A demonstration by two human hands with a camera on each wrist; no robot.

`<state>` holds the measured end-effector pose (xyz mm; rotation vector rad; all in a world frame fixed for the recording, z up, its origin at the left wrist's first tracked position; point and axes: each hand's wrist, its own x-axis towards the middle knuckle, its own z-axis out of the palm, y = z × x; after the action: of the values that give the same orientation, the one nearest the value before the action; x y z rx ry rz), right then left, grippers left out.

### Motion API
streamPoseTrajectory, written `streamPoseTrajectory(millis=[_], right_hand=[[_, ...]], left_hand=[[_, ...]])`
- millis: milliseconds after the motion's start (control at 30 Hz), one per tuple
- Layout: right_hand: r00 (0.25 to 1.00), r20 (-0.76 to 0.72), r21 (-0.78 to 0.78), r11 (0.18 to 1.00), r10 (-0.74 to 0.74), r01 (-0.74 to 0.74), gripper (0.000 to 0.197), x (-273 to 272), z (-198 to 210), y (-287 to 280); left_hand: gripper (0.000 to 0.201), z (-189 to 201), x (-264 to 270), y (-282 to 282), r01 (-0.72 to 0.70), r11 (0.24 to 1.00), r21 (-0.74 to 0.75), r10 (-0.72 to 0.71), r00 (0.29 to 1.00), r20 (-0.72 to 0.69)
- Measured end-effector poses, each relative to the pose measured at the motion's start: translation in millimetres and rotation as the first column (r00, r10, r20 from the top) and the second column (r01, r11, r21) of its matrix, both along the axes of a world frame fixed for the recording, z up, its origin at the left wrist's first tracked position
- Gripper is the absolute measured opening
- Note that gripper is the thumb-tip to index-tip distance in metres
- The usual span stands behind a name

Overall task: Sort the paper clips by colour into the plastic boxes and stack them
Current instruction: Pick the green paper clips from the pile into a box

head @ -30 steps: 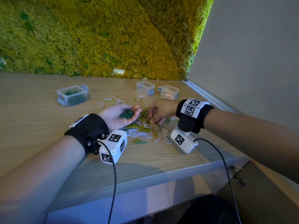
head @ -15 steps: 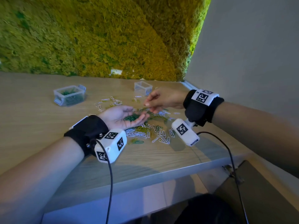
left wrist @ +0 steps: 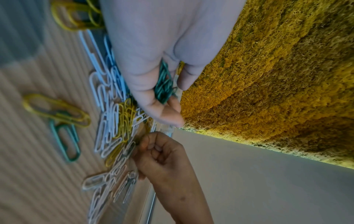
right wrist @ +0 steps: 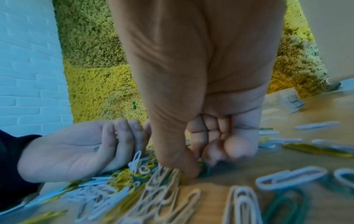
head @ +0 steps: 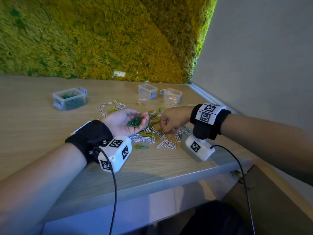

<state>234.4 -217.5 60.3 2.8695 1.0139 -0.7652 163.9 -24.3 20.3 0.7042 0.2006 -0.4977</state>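
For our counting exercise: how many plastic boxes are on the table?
3. One with green clips stands far left; one clear box sits at the back centre; another is just right of it. None seems hidden.

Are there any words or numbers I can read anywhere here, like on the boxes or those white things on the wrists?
No readable words or numbers anywhere.
Black-and-white square code patterns on the white left wrist camera box: patterns only, no letters.
Same patterns on the white right wrist camera box and the white band on the right wrist; a tiny mark beside one is too small to read.
Clear plastic boxes: no labels visible.
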Motion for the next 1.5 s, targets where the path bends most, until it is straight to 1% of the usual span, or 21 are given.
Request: streamPoseTrajectory(millis=[67,100,133,167,233,300,367,400,467,600,767,867,933,1000,1067,1133,1167,1233,1333,1400,1500], right_hand=[[0.997,0.079,0.037,0.999,-0.028,0.026,0.018,3,9,-2],[0.993,0.103,0.125,0.991,-0.062,0.048,0.019,5,14,-2],[0.992,0.067,0.26,0.962,-0.105,0.084,0.019,4,19,-2],[0.991,-0.034,0.403,0.905,-0.133,0.136,0.021,2,25,0],[0.966,-0.232,0.554,0.802,-0.109,0.224,0.022,-2,32,1],[0.966,-0.226,0.479,0.85,-0.123,0.22,0.026,-2,30,-1],[0.972,-0.173,0.3,0.932,-0.158,0.205,0.032,0,20,-5],[0.97,-0.174,0.223,0.952,-0.171,0.208,0.035,1,14,-7],[0.968,-0.17,0.168,0.962,-0.186,0.214,0.037,-1,1,-7],[0.96,-0.181,0.226,0.94,-0.216,0.254,0.025,0,-9,-2],[0.949,-0.172,0.22,0.928,-0.266,0.3,0.015,1,-8,-2],[0.929,-0.232,0.397,0.843,-0.289,0.362,0.013,1,4,-4],[0.908,-0.35,0.533,0.747,-0.232,0.396,0.015,-3,16,-2],[0.907,-0.39,0.578,0.724,-0.162,0.377,0.012,-8,23,0],[0.963,-0.222,0.521,0.817,-0.152,0.249,0.015,-10,28,-7],[0.995,-0.053,0.285,0.953,-0.089,0.101,0.016,-8,29,-23],[0.998,-0.027,0.149,0.987,-0.051,0.055,0.017,-8,28,-33],[0.999,-0.033,0.019,1.0,-0.013,0.014,0.018,-9,20,-48],[0.999,0.034,0.087,0.996,-0.002,-0.001,0.015,-11,5,-59],[0.998,0.055,0.107,0.994,0.004,-0.01,0.01,-11,0,-60],[0.998,0.049,0.01,0.999,0.03,-0.031,0.006,-10,0,-57]], left_hand=[[0.035,1,-1,-1,-0.008,1.0,0.005,0.008,1.0,0.01],[0.035,2,-2,-2,-0.001,1.0,0.009,0.001,1.0,0.017],[0.036,2,-3,-3,0.011,1.0,0.015,-0.012,1.0,0.023],[0.037,2,-4,-4,0.023,1.0,0.021,-0.023,0.999,0.026],[0.037,2,-5,-6,0.038,0.999,0.022,-0.039,0.999,0.015],[0.035,4,-5,-7,0.034,0.999,0.015,-0.034,0.999,-0.007],[0.03,4,-3,-5,0.014,1.0,0.004,-0.013,1.0,-0.022],[0.028,4,-3,-5,0.011,1.0,-0.01,-0.011,0.999,-0.031],[0.027,3,-2,-4,0.019,0.999,-0.044,-0.021,0.998,-0.053],[0.028,3,-3,-5,0.022,0.998,-0.054,-0.025,0.998,-0.054],[0.027,4,-4,-7,-0.004,0.999,-0.045,0.001,0.998,-0.065],[0.023,4,-4,-7,0.01,1.0,-0.001,-0.01,1.0,-0.017],[0.029,4,-6,-9,0.015,1.0,0.024,-0.016,1.0,0.014],[0.035,5,-7,-10,0.023,1.0,-0.001,-0.023,1.0,0.009],[0.036,5,-6,-10,0.038,0.999,-0.016,-0.038,0.999,-0.006],[0.033,4,-5,-7,0.044,0.999,-0.03,-0.044,0.999,-0.027],[0.031,4,-4,-6,0.048,0.998,-0.046,-0.05,0.998,-0.043],[0.026,4,-3,-5,0.065,0.994,-0.086,-0.071,0.995,-0.07],[0.02,4,-3,-7,0.095,0.991,-0.097,-0.102,0.992,-0.073],[0.024,3,-2,-8,0.094,0.993,-0.072,-0.099,0.992,-0.072],[0.03,2,-2,-10,0.088,0.995,-0.043,-0.09,0.994,-0.059]])
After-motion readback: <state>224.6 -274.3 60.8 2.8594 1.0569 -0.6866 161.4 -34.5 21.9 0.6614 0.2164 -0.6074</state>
